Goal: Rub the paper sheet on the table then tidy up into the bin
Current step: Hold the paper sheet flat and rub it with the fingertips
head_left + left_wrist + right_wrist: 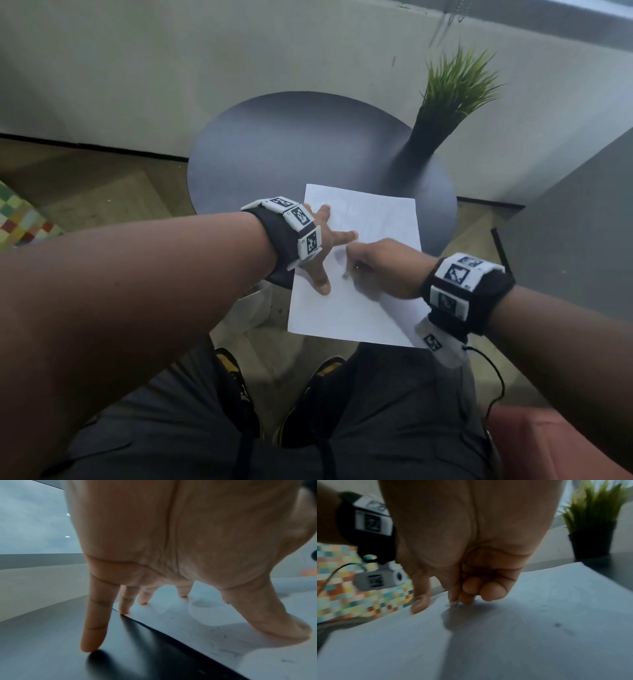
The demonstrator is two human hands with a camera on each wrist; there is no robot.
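A white paper sheet (370, 219) lies on the round dark table (274, 154), its near end hanging over the table's front edge. My left hand (329, 246) is spread flat, and its fingers (126, 601) and thumb press the sheet's left side (197, 622) while the little finger rests on the bare table (51, 642). My right hand (352, 263) is curled, fingertips (467, 596) down on the middle of the sheet (539, 615). They pinch a small pale eraser (453, 603), mostly hidden. Faint grey marks show on the paper.
A black pot with a green grass plant (455, 85) stands on the table's far right, close to the sheet's far corner. A pale container (251, 310) sits on the floor under the table's near-left edge. A chequered cushion (20, 219) is at the left.
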